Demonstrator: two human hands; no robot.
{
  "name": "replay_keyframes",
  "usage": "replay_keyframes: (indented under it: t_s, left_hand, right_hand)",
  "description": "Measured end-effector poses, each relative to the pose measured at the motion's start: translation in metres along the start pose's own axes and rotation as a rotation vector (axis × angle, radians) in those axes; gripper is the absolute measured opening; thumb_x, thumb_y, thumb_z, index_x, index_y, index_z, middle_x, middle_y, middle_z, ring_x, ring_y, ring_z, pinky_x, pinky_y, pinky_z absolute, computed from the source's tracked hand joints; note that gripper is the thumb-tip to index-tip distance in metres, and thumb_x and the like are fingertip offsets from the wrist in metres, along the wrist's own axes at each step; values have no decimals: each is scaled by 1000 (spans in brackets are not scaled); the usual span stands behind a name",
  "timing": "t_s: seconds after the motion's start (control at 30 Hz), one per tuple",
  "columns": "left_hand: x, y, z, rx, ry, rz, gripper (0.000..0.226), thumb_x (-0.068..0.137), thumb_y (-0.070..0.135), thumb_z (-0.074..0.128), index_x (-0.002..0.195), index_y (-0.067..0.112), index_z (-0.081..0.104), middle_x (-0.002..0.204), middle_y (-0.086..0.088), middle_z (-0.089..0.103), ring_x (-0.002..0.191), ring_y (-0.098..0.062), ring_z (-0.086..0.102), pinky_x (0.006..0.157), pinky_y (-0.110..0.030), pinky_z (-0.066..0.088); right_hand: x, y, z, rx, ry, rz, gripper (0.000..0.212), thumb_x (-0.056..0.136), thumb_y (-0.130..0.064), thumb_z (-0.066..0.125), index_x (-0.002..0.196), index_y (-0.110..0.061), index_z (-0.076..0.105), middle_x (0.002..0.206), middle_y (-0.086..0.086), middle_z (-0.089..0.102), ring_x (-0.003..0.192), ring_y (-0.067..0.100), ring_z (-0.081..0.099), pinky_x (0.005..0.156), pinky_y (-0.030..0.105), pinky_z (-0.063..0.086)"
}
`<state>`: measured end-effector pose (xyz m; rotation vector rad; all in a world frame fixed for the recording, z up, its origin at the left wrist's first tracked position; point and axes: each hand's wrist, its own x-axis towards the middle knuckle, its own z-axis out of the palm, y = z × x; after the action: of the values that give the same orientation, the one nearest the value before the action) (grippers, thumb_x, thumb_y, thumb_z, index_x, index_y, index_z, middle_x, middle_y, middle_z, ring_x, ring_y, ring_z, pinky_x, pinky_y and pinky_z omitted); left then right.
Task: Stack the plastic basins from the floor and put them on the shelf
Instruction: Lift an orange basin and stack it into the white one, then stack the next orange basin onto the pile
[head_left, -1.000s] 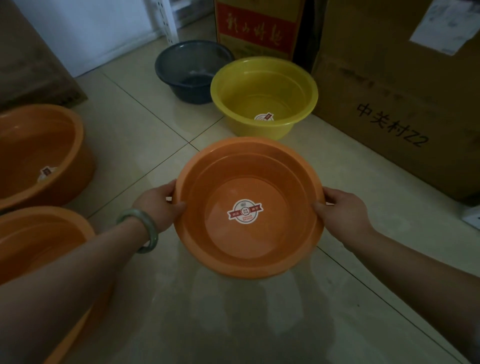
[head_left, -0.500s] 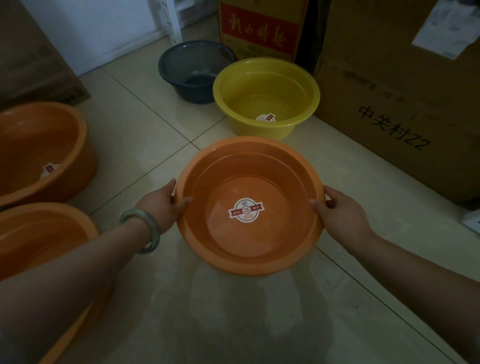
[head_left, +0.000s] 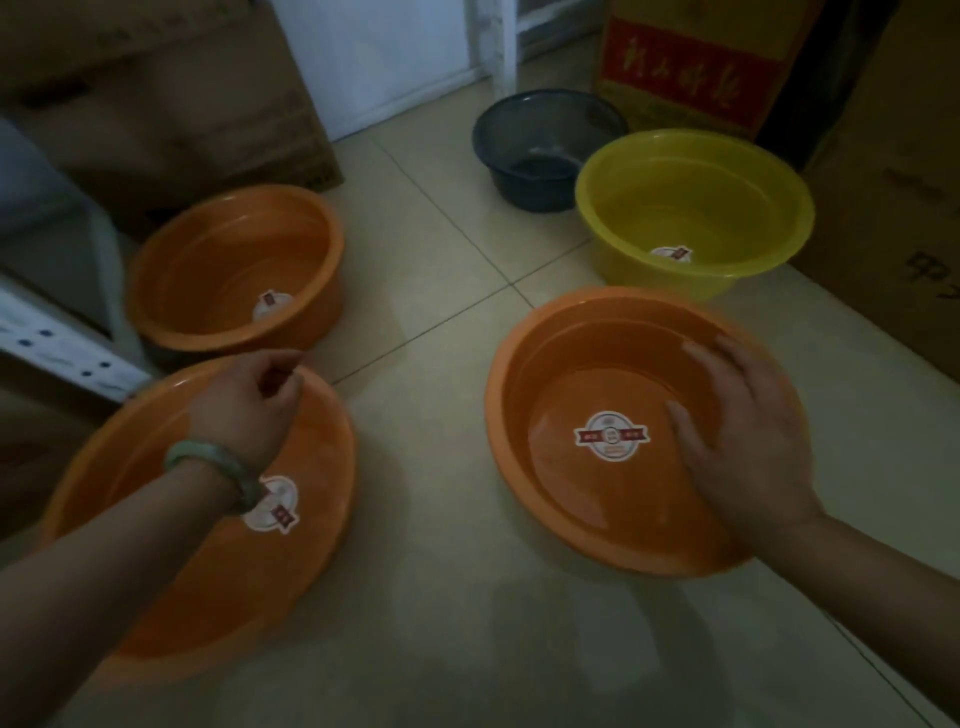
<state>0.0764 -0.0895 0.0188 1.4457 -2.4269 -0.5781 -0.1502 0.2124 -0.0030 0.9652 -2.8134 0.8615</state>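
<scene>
An orange basin with a round sticker inside sits on the tiled floor right of centre. My right hand lies over its right side, fingers spread, thumb inside. A second orange basin is at the near left. My left hand, with a green bangle on the wrist, curls its fingers at that basin's far rim and seems to pinch it. A third orange basin stands behind it. A yellow basin and a dark grey basin stand farther back.
Cardboard boxes stand at the back left, at the back and along the right. A white perforated shelf rail runs low at the left, and a white post rises at the back.
Both hands have let go of the sides of the orange basin. The left hand moved left to the near-left basin, the right hand went over the right basin. The view swung left.
</scene>
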Motion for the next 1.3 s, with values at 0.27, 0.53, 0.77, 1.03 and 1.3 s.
replay_keyframes:
  t_s: [0.27,0.53,0.77,1.03,1.3]
  left_hand:
    - [-10,-62,-38,75,81,-156,33,85,22,56,117,19,60,120,-11,59,108,-27,56,92,-40,43]
    - [-33,-124,-70,185,94,-324,41,79,26,59,119,17,60,120,-13,60,110,-31,56,93,-42,43]
    - [-56,-151,-70,97,-1,-649,56,80,25,64,131,9,47,125,-15,58,112,-37,55,92,-45,44]
    - [-59,-160,-67,83,-113,-716,47,82,8,57,129,7,52,118,-22,63,103,-38,59,85,-40,45]
    - [-49,-130,-59,9,-25,-693,50,81,28,60,127,13,50,113,-17,64,86,-31,60,78,-41,49]
  right_hand:
    - [32,-78,39,160,-186,-122,47,90,-26,58,136,-21,49,141,7,48,132,22,41,108,28,26]
    - [21,-157,88,318,-325,-293,47,90,-24,58,136,-18,50,137,5,53,126,13,42,99,10,20]
    - [-5,-200,126,305,-507,-215,56,89,-36,56,141,-23,41,140,2,52,128,18,47,103,29,35]
    - [-22,-209,150,448,-782,99,38,90,-35,53,121,-13,57,112,8,68,100,25,63,83,32,48]
    - [-6,-186,140,415,-608,154,18,83,-23,55,86,-8,63,77,5,62,69,22,54,50,24,32]
